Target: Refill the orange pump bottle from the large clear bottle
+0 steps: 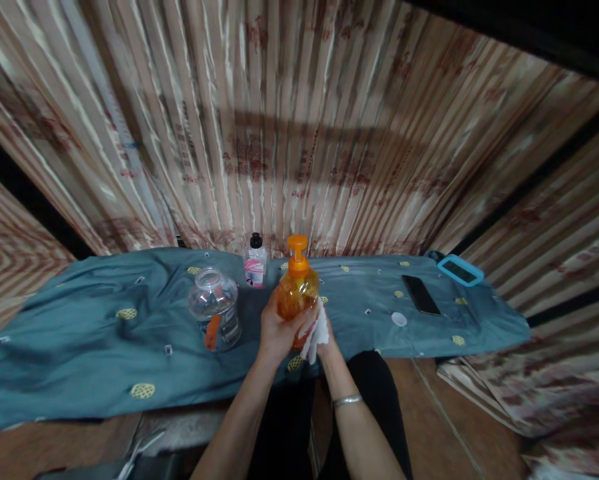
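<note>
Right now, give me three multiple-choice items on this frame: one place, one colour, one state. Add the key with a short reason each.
1. Where is the black phone?
A. on the blue cloth, right of the hands
B. inside the clear jar
C. on the floor

2. What colour is the pump on the held bottle?
A. green
B. orange
C. white

3. How is the soap bottle?
A. lying flat
B. upright in the hands
C. tipped upside down

Key: 1 A, the phone lies on the cloth. 2 B, the pump is orange. 3 B, the left hand grips the soap bottle upright while the right hand presses a white tissue to it.
</note>
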Demonstrator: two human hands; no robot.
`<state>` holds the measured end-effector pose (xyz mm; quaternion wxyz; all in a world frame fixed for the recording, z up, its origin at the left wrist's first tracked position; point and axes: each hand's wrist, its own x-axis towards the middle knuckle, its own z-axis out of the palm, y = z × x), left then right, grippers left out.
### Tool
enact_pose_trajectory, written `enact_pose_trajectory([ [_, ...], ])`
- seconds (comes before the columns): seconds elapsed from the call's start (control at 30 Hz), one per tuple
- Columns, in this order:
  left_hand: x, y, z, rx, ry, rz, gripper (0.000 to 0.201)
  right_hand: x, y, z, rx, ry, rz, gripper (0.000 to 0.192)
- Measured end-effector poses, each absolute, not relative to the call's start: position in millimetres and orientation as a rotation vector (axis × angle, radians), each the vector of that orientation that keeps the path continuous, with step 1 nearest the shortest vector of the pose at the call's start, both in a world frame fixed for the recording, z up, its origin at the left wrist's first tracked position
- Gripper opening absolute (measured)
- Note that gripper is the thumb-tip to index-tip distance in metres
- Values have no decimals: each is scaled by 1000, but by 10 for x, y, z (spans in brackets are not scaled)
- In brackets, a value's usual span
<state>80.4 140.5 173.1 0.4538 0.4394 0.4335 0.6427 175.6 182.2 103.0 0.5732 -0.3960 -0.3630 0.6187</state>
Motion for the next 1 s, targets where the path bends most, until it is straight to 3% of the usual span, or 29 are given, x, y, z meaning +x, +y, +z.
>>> enact_pose_trajectory([
  [0.33, 675, 1333, 1878, 1216, 1167, 1659, 51, 1698, 1528, 905, -809, -602, 1642, 65],
  [0.57, 532, 1205, 2166, 1163, 1116, 1803, 57, 2230, 1607, 1081, -1051, -866, 1568, 96],
  [0.63, 492, 1166, 2252, 1162, 1106, 1841, 57, 2313, 1694, 1144, -1151, -1066, 1455, 87],
  [0.77, 437, 1112, 2366, 1159, 1101, 1886, 57, 2345, 1795, 1181, -1289, -1520, 1182, 49],
  [1.0, 447, 1188, 2297, 1179, 1133, 1879, 57, 2274, 1574, 990, -1654, -1801, 772, 38],
])
